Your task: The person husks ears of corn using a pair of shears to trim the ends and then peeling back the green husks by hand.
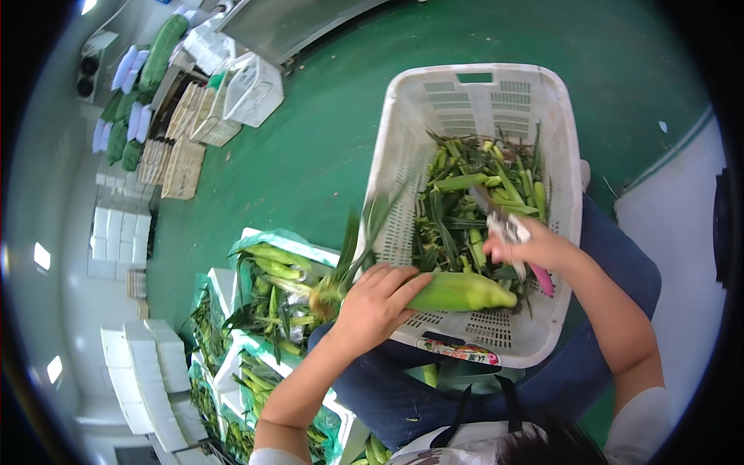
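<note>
My left hand grips an ear of corn in its green husk, which lies across the near left part of a white plastic basket. The ear's silk and leafy end point left, past the basket's rim. In my right hand, above the basket's right side, is a cutting tool with a pinkish handle and a wrapped middle; blur hides its exact kind. Its blade points away from me, over cut husk leaves and stalk pieces in the basket. The two hands are apart.
Foam boxes lined with green plastic hold more corn at the lower left. White foam boxes are stacked by the left wall. Plastic crates and green net sacks stand at the upper left. A white wall panel is at the right.
</note>
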`<state>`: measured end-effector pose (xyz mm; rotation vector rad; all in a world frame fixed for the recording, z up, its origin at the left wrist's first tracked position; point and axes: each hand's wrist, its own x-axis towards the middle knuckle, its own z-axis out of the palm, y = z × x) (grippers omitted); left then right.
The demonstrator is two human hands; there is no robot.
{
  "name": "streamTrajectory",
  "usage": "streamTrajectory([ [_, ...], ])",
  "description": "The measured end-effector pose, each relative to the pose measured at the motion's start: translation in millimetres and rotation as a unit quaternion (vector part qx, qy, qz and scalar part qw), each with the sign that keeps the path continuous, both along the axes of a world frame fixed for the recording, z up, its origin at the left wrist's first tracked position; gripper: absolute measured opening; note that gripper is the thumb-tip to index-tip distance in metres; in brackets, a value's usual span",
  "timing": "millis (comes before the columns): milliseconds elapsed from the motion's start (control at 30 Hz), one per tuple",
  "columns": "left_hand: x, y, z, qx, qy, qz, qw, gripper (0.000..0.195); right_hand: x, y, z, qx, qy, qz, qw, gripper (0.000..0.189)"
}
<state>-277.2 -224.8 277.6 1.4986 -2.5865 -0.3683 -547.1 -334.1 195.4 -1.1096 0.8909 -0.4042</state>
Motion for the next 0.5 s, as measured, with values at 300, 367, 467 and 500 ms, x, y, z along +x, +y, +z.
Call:
streamTrajectory([
  [300, -26.7, 22.7, -8.6, -0.172, 0.235, 0.210, 0.933, 0.067, 14.1, 70.6, -2.3, 0.180, -0.210, 0.032, 0.960, 0.071],
  [367, -47.2, 29.7, -35.0, 0.103, 0.557, 0.295, 0.769, 0.081, 21.4, 77.7, 2.6, 0.178, -0.171, 0.055, 0.967, 0.070],
  [467, -59.8, 33.5, -74.5, 0.302, 0.767, 0.353, 0.442, 0.079, 26.4, 81.2, 9.3, 0.006, -0.056, 0.144, 0.988, 0.066],
  [500, -56.9, 32.6, -83.5, 0.280, 0.748, 0.350, 0.489, 0.077, 25.8, 80.9, 10.2, 0.009, -0.059, 0.125, 0.990, 0.066],
])
